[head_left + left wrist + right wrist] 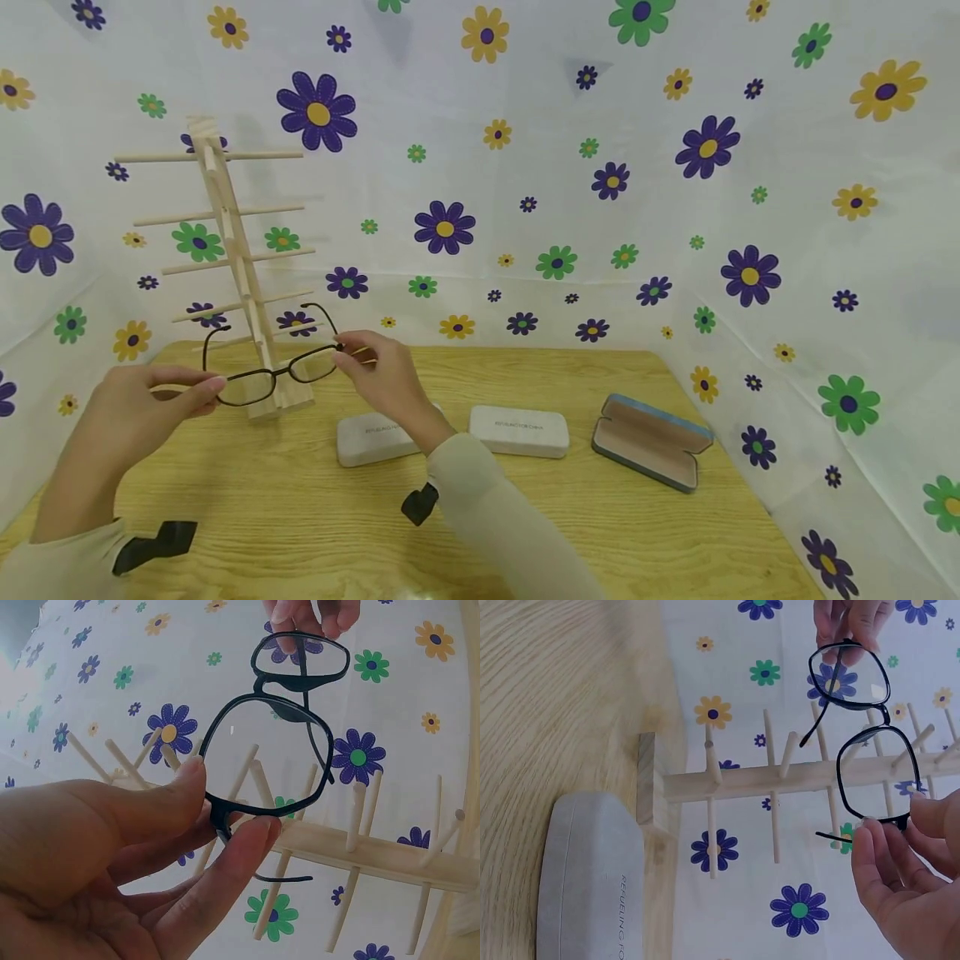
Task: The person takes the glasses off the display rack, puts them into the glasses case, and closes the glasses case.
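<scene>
Both hands hold a pair of black-framed glasses in the air in front of a wooden display rack. With thumb and fingers, the left hand pinches one outer corner of the frame. At the opposite corner, beside the hinge, the right hand pinches the frame. Both temples are unfolded and point away toward the rack. In the left wrist view the near lens stands just beyond the left thumb. The right wrist view has the glasses apart from the rack's pegs, as far as I can tell.
Two pale glasses cases, one partly behind the right forearm and one beside it, lie closed on the wooden table. An opened blue case lies farther right. A flower-patterned cloth stands behind and at the sides.
</scene>
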The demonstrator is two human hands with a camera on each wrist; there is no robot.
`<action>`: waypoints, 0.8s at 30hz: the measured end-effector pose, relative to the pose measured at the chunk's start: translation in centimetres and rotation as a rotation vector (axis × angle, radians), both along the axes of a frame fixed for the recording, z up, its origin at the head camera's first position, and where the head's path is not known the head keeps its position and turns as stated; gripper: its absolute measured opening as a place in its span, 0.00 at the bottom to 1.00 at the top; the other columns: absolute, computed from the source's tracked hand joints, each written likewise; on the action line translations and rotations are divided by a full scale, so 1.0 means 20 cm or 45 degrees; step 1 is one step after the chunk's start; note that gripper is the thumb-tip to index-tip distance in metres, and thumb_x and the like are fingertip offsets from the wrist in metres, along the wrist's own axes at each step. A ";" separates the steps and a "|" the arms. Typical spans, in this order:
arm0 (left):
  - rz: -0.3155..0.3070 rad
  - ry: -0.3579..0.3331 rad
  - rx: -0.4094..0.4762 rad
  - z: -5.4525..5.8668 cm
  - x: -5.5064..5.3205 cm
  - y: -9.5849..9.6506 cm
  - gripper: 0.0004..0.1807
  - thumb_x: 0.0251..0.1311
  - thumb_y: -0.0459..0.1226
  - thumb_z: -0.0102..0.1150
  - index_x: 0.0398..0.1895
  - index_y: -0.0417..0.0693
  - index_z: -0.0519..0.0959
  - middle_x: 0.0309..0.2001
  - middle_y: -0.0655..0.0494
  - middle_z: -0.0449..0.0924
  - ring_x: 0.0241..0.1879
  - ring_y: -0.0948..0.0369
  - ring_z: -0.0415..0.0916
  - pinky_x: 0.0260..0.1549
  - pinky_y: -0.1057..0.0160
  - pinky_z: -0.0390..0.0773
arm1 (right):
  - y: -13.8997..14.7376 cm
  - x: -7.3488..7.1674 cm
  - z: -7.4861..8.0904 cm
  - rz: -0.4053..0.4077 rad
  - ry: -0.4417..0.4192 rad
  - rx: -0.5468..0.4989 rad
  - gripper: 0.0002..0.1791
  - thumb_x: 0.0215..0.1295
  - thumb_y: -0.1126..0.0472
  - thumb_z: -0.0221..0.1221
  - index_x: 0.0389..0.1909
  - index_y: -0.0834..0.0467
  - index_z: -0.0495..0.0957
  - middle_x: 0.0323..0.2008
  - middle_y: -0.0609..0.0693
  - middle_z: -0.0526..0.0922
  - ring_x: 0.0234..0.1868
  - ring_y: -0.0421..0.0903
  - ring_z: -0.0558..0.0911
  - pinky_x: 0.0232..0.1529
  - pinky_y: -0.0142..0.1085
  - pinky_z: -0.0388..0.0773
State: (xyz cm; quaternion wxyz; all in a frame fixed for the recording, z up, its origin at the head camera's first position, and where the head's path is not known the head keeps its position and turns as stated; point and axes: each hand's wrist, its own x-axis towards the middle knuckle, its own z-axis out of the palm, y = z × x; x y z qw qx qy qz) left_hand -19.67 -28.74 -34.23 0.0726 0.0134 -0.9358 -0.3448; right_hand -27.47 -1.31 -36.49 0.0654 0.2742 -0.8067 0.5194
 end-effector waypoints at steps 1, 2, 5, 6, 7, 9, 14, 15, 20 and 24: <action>-0.007 -0.014 0.010 0.01 0.00 0.00 0.35 0.71 0.58 0.58 0.58 0.33 0.83 0.40 0.45 0.91 0.32 0.71 0.87 0.46 0.32 0.78 | 0.01 0.00 0.00 0.000 0.003 -0.007 0.16 0.76 0.59 0.60 0.59 0.59 0.83 0.48 0.55 0.87 0.47 0.45 0.88 0.50 0.24 0.81; -0.014 -0.033 0.019 0.01 0.01 0.01 0.35 0.71 0.59 0.58 0.58 0.33 0.82 0.43 0.43 0.91 0.32 0.72 0.87 0.47 0.32 0.77 | 0.02 0.01 0.01 0.002 0.004 -0.015 0.15 0.75 0.59 0.61 0.58 0.59 0.83 0.48 0.55 0.88 0.46 0.45 0.88 0.49 0.24 0.81; -0.042 -0.070 0.032 0.02 0.01 0.02 0.36 0.71 0.59 0.58 0.60 0.34 0.82 0.52 0.36 0.87 0.33 0.72 0.87 0.48 0.30 0.76 | 0.06 0.01 0.01 0.003 -0.010 -0.043 0.13 0.75 0.60 0.61 0.55 0.60 0.84 0.46 0.55 0.89 0.42 0.42 0.87 0.47 0.24 0.82; -0.056 -0.070 0.032 0.02 0.01 0.03 0.35 0.71 0.58 0.58 0.60 0.34 0.82 0.55 0.34 0.85 0.34 0.71 0.88 0.48 0.30 0.76 | 0.07 0.01 0.01 0.002 -0.014 -0.047 0.13 0.75 0.60 0.61 0.54 0.61 0.84 0.45 0.55 0.89 0.40 0.40 0.86 0.46 0.24 0.82; -0.070 -0.073 0.035 0.02 0.01 0.04 0.34 0.71 0.57 0.58 0.60 0.34 0.82 0.57 0.33 0.83 0.34 0.71 0.88 0.49 0.31 0.77 | 0.08 0.01 0.01 0.006 -0.022 -0.059 0.12 0.74 0.60 0.61 0.53 0.61 0.85 0.44 0.56 0.89 0.39 0.40 0.86 0.45 0.24 0.82; -0.108 -0.086 0.043 0.03 0.01 0.05 0.33 0.72 0.56 0.58 0.60 0.34 0.82 0.60 0.31 0.80 0.35 0.71 0.88 0.50 0.31 0.77 | 0.11 0.02 0.00 0.013 -0.037 -0.078 0.11 0.74 0.61 0.62 0.51 0.61 0.85 0.42 0.56 0.89 0.36 0.39 0.85 0.43 0.24 0.82; -0.176 -0.082 0.053 0.02 0.01 0.09 0.30 0.72 0.54 0.59 0.58 0.34 0.83 0.58 0.33 0.82 0.36 0.71 0.88 0.51 0.35 0.80 | 0.19 0.03 0.00 0.041 -0.063 -0.109 0.10 0.74 0.61 0.62 0.50 0.61 0.84 0.42 0.59 0.89 0.37 0.47 0.87 0.42 0.24 0.82; -0.181 -0.076 0.052 0.02 0.00 0.10 0.30 0.72 0.54 0.59 0.58 0.35 0.83 0.57 0.34 0.84 0.36 0.71 0.88 0.51 0.36 0.80 | 0.20 0.03 -0.01 0.047 -0.066 -0.117 0.10 0.74 0.61 0.62 0.50 0.61 0.84 0.42 0.59 0.89 0.38 0.51 0.88 0.42 0.25 0.82; -0.215 -0.079 0.084 0.03 -0.01 0.18 0.28 0.72 0.53 0.60 0.57 0.37 0.84 0.55 0.36 0.85 0.37 0.69 0.89 0.52 0.38 0.81 | 0.29 0.03 -0.03 0.071 -0.062 -0.152 0.10 0.74 0.62 0.61 0.49 0.63 0.84 0.41 0.63 0.88 0.39 0.58 0.87 0.42 0.26 0.82; -0.233 -0.091 0.108 0.02 -0.03 0.24 0.27 0.72 0.54 0.60 0.57 0.40 0.85 0.54 0.39 0.86 0.38 0.67 0.89 0.52 0.37 0.81 | 0.36 0.04 -0.05 0.074 -0.075 -0.147 0.09 0.74 0.63 0.61 0.48 0.63 0.83 0.40 0.62 0.87 0.37 0.51 0.86 0.42 0.27 0.83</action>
